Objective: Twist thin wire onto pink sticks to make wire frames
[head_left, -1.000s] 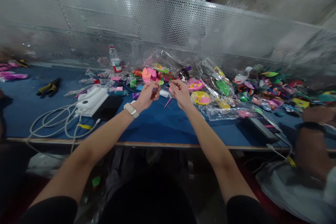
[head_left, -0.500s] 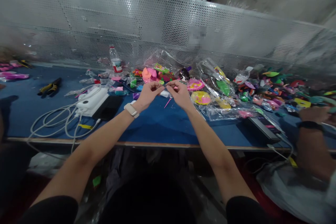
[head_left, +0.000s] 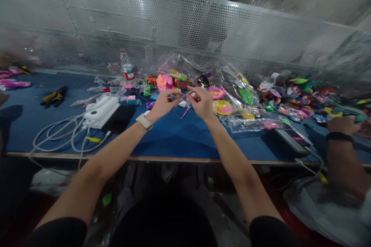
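Note:
Both my hands are raised over the blue table (head_left: pixel 174 139), close together. My left hand (head_left: pixel 164 102) pinches its fingertips on a small thin clear item (head_left: pixel 182 98) that I cannot make out. My right hand (head_left: pixel 202 102) pinches the same item from the other side. A thin loop hangs below the fingers. A pink stick (head_left: pixel 184 113) lies on the table just under the hands. Behind them is a heap of colourful toy pieces (head_left: pixel 171 82) and clear plastic bags (head_left: pixel 237 85).
A white power brick with coiled cables (head_left: pixel 98 112) and a black phone (head_left: pixel 118 119) lie at the left. Pliers (head_left: pixel 53 96) and a water bottle (head_left: pixel 126 65) sit farther back. Another person's arm (head_left: pixel 340 150) works at the right. A perforated metal screen (head_left: pixel 185 34) backs the table.
My two hands came together from slightly apart, then shifted a little right, both pinching the small item between them. The other person's hand at the right moved up toward the toys.

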A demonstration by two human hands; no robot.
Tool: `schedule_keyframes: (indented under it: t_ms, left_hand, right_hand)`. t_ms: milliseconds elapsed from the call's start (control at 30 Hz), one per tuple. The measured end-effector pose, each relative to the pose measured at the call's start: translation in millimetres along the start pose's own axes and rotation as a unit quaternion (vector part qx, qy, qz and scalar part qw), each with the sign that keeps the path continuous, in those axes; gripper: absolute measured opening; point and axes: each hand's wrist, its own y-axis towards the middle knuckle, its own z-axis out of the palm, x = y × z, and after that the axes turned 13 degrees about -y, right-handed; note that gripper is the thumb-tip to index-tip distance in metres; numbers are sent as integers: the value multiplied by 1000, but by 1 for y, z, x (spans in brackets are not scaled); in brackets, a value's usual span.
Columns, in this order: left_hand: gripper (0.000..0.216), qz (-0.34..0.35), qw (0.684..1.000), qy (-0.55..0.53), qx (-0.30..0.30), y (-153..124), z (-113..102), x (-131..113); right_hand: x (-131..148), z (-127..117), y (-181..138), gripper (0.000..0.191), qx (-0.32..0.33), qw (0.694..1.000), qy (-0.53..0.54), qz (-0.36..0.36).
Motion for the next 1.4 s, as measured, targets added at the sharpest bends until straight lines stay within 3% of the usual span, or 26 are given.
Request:
schedule_keyframes:
  t_ms: [100, 433, 633, 833, 1067, 1233, 1400]
  left_hand:
    - [10, 11, 1000, 13, 2, 1, -2, 0]
    - [27, 22, 1000, 13, 16, 1, -5, -1]
    - [26, 96, 991, 88, 19, 1, -7, -3]
    - [17, 187, 965, 184, 22, -1, -7, -6]
    - [19, 201, 956, 209, 44, -2, -8, 0]
    - [25, 202, 950, 234, 52, -1, -10, 2]
    - [24, 238, 933, 262, 62, -2, -11, 4]
  right_hand:
    - [1, -1, 1, 28, 18, 1000, 1, -21]
    - [1, 0, -1, 29, 42, 997, 27, -64]
    - [-5, 5, 3, 22, 36, 996, -4, -81]
    - [-6, 4, 4, 36, 97, 992, 14, -75]
    - [-6, -1, 4, 27, 69, 991, -1, -113]
    - [0, -3, 4, 25, 78, 992, 8, -96]
    - [0, -3, 5, 31, 104, 991, 83, -14]
